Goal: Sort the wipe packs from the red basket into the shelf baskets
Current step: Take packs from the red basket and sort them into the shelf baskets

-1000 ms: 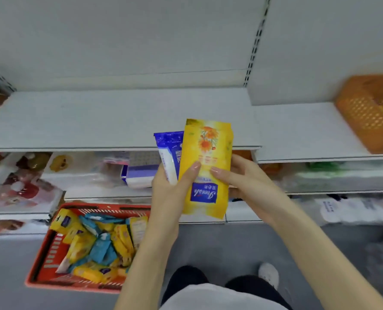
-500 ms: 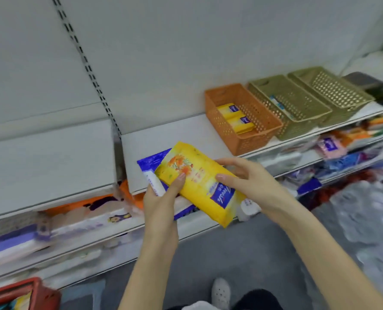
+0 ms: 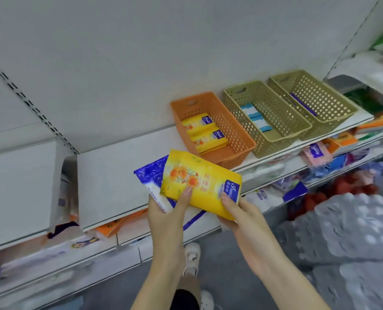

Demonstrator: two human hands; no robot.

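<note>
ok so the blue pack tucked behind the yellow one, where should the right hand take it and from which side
Probably the blue pack by its upper-left corner, coming from above. That corner sticks out past the yellow pack; the left hand covers its lower end.

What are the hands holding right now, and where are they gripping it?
Two packs. The left hand grips the blue pack and yellow pack at their lower ends, thumb on the yellow one; the right hand pinches the yellow pack's lower right corner.

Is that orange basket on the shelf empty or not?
Not empty. The orange basket holds two yellow packs lying flat on its bottom, with bare floor in front.
</note>
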